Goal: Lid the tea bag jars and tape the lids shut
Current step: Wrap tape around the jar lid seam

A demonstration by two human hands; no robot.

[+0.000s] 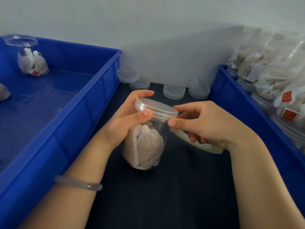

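tea bag jar [145,146] is tilted over the dark surface [165,195] between two blue bins [74,121], its clear lid [156,109] on top. the left hand [127,119] has its grip curled round the jar's neck. the right hand [206,124] touches the lid's rim with thumb and forefinger, its lower fingers gripping a cream tape roll [209,148].

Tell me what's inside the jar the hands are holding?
Inside the jar sit white tea bags, bunched together. The left hand covers the upper left side, so how many bags there are cannot be told.
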